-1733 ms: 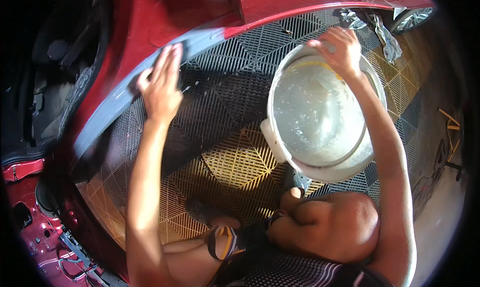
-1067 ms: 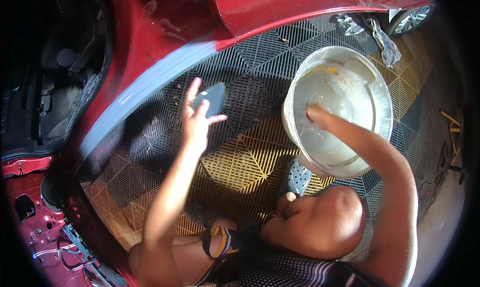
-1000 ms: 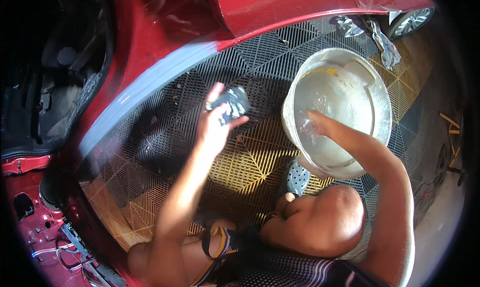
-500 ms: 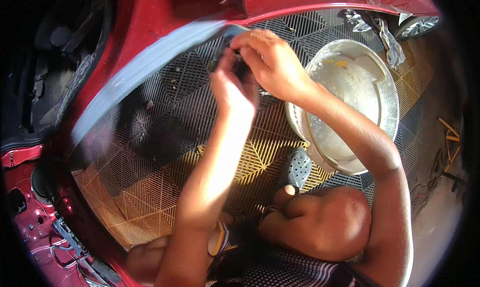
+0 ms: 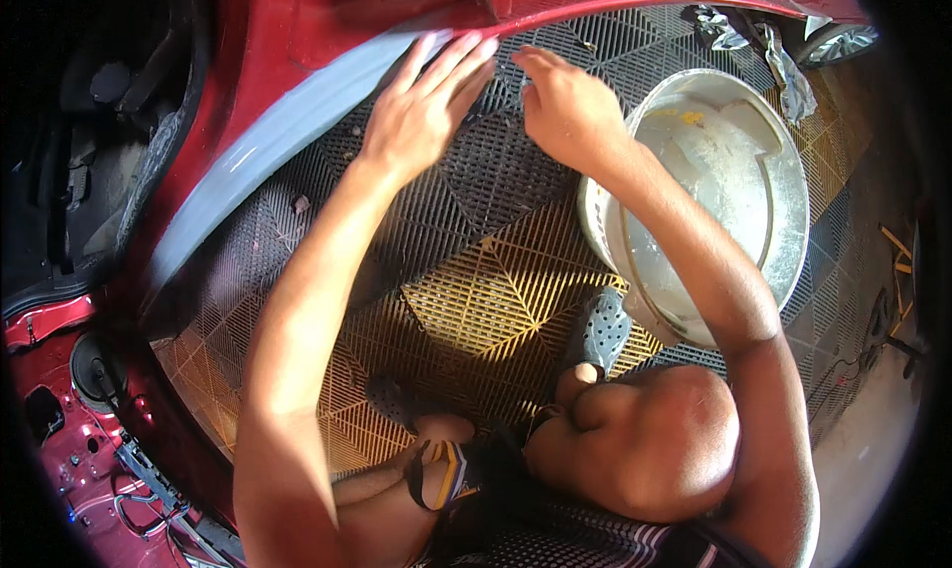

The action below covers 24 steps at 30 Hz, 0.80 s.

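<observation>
A red car panel (image 5: 347, 13) curves across the top of the view, with a smooth grey-blue coated band (image 5: 248, 157) along its wheel-arch edge. At the upper end of that band, my left hand (image 5: 421, 112) lies with its fingers stretched out, the fingertips on the panel's edge. To its right, just below the red lip, my right hand (image 5: 573, 112) is closed, fingers bent and pointing toward the left hand. Whatever is inside its fingers, if anything, is hidden.
A large pale oval basin (image 5: 783, 241) stands under my right forearm. Crumpled foil or film (image 5: 788, 77) hangs near a wheel (image 5: 838, 45). Slatted black and yellow floor tiles (image 5: 496, 310) lie below. An open door frame with wiring (image 5: 149, 479) is at lower left.
My hands were together near the panel edge and have come apart. The left moved left and up and flattened against the panel; the right shifted slightly to the right.
</observation>
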Each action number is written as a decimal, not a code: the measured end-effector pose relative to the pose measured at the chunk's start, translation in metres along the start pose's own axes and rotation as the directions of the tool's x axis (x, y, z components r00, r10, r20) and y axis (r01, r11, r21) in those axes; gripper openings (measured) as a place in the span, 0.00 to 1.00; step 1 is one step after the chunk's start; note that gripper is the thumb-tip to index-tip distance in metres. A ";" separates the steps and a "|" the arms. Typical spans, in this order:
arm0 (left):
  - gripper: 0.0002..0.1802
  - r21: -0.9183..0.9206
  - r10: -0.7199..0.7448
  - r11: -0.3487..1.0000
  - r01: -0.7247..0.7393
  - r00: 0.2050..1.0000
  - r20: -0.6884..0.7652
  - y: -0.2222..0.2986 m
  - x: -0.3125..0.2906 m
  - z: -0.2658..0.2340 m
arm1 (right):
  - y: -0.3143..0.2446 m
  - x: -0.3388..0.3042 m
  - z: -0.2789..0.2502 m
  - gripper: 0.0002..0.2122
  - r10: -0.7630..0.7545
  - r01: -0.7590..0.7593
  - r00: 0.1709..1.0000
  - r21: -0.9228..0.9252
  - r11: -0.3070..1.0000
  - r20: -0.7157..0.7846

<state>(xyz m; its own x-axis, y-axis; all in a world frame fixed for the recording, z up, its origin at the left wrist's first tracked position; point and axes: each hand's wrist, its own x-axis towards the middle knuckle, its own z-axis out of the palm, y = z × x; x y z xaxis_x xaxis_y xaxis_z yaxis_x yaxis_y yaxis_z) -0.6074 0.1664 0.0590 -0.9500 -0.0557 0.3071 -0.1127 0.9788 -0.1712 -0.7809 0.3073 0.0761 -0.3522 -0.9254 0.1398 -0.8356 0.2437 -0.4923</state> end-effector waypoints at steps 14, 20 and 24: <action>0.25 -0.404 -0.311 0.886 0.228 0.939 -0.150 0.034 -0.048 -0.039 | -0.003 0.002 -0.002 0.17 -0.067 0.107 0.948 -0.116 0.987 0.310; 0.32 -0.111 0.088 0.989 -0.097 0.992 -0.086 0.001 -0.014 -0.031 | 0.003 0.006 0.000 0.12 0.034 -0.028 0.988 -0.043 0.999 0.152; 0.27 -0.394 -0.264 0.892 0.224 0.963 -0.050 0.036 -0.019 -0.023 | -0.001 0.005 -0.005 0.13 0.052 -0.051 0.987 -0.009 0.999 0.152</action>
<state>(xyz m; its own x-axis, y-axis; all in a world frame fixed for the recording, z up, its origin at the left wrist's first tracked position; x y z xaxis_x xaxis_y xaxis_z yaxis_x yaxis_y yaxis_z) -0.5870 0.2074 0.0690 -0.8706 -0.3022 0.3882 -0.1986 0.9378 0.2846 -0.7835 0.3037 0.0818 -0.3268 -0.9449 -0.0183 -0.8201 0.2932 -0.4915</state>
